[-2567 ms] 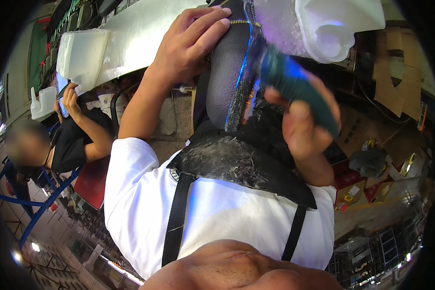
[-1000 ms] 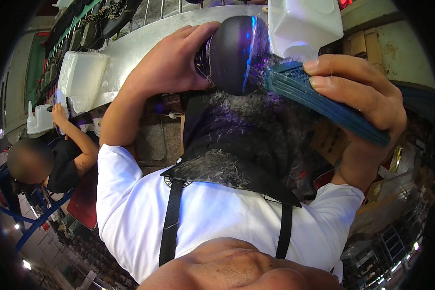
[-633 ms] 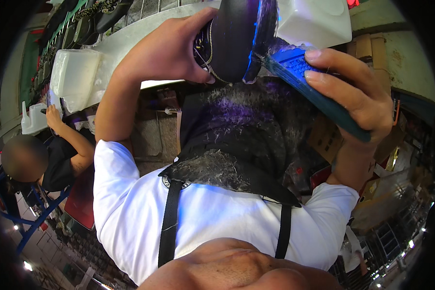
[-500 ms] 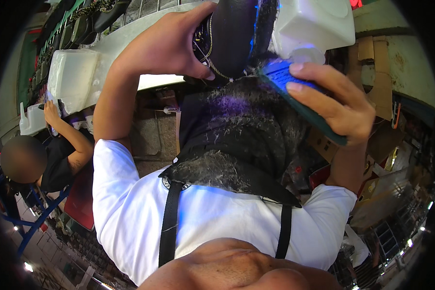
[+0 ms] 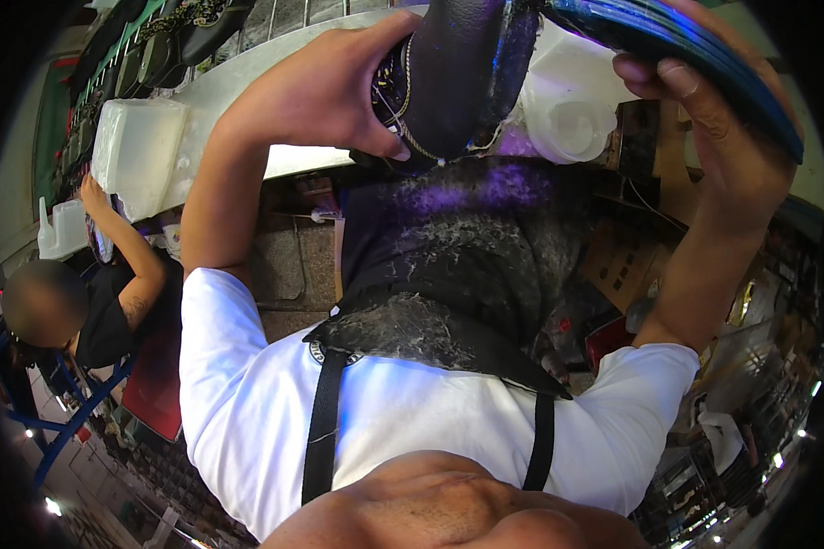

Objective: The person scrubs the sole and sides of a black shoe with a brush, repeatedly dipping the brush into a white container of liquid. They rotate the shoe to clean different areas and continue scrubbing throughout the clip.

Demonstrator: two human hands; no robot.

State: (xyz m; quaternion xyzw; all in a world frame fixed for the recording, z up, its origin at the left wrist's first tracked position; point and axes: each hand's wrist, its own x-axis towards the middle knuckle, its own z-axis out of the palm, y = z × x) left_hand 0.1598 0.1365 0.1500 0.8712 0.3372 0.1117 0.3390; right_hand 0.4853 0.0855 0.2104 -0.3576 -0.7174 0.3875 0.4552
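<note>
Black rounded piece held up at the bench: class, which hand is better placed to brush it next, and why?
Right. The right hand already holds the blue-green brush beside the black piece, while the left hand grips and steadies it.

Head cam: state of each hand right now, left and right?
Left hand: closed around a dark rounded shoe-like piece.
Right hand: closed on a blue-green brush-like tool.

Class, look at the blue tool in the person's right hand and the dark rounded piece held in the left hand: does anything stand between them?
Nothing visible does. The left hand grips the dark rounded piece; the right hand holds the blue tool right beside it, with only open air between.
</note>
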